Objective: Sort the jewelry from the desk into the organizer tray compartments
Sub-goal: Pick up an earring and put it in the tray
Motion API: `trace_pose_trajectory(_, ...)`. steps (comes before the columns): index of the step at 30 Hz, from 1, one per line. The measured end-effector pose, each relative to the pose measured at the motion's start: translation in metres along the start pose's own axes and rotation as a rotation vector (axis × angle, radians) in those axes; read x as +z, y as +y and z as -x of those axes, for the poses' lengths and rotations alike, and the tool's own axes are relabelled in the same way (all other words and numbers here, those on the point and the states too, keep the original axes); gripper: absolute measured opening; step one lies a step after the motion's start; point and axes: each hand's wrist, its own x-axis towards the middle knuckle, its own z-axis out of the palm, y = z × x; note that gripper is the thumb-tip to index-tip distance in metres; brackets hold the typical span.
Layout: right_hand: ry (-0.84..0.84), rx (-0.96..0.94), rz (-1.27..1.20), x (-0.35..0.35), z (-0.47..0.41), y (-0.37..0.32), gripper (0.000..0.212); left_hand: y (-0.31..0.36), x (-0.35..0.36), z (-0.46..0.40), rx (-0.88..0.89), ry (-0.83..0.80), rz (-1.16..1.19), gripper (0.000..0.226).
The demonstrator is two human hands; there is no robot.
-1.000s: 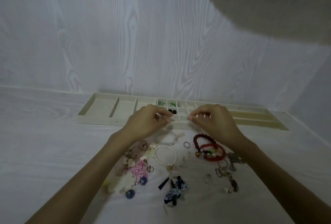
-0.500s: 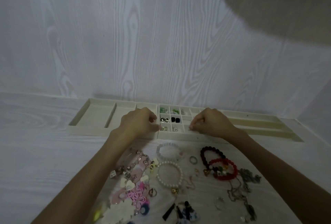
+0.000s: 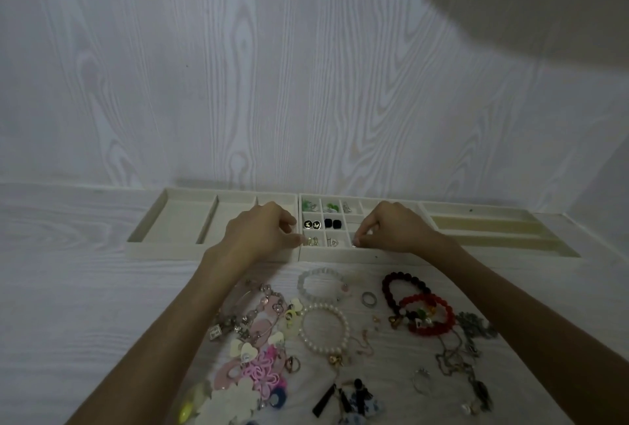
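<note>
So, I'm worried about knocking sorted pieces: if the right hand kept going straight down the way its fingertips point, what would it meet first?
Probably the floor of the near-row compartment under the right hand in the organizer tray; depth is hard to judge.

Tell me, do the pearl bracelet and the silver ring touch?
Apart. The head view shows bare desk between the pearl bracelet and the silver ring.
</note>
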Motion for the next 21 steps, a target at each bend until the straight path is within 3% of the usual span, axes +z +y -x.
trace_pose_trajectory(12, 0.037, 0.052, 0.109, -0.003, -0.001, -0.007, 0.009, 0.000, 0.001, 0.000, -0.007, 0.004, -0.007, 0.047)
trace_pose_trajectory(21, 0.051, 0.069, 0.039, -0.013, 0.005, -0.007, 0.008, 0.000, 0.000, 0.000, -0.008, -0.014, -0.007, 0.049)
